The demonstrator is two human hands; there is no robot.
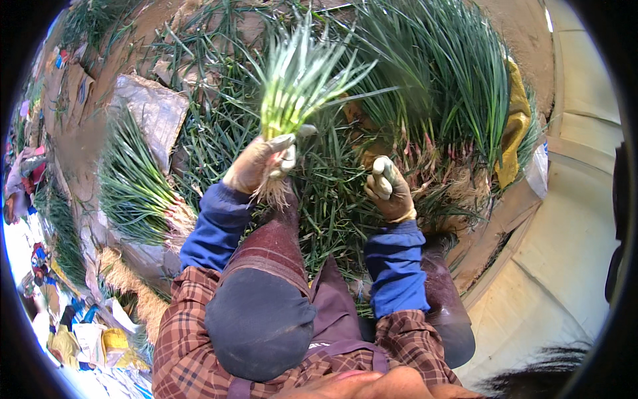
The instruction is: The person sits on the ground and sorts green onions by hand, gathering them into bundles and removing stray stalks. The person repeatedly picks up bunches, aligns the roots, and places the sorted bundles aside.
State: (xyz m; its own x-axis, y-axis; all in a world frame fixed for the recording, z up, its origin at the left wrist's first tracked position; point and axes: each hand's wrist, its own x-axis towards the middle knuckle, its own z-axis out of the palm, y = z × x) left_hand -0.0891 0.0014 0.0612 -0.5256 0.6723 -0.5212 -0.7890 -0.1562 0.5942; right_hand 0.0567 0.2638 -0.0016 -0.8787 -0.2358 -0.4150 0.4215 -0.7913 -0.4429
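Gripped in my left hand (264,162), which wears a pale work glove, is a bunch of spring onions (286,107). Its green leaves fan upward and its stringy roots (273,192) hang below the fist. My right hand (389,189), gloved too, is held apart from the bunch with its fingers curled in; no object shows in it. Cut green onion leaves (329,199) cover the ground beneath both hands. Just beyond my right hand stands a large heap of spring onions (438,85), reddish bulbs and roots towards me.
A smaller bundle of spring onions (139,189) lies at the left beside a flattened sheet (152,114). Yellow cloth (513,124) edges the large heap. Pale panels (558,234) line the right side. Sacks (89,344) and blurred people (25,174) appear at the far left.
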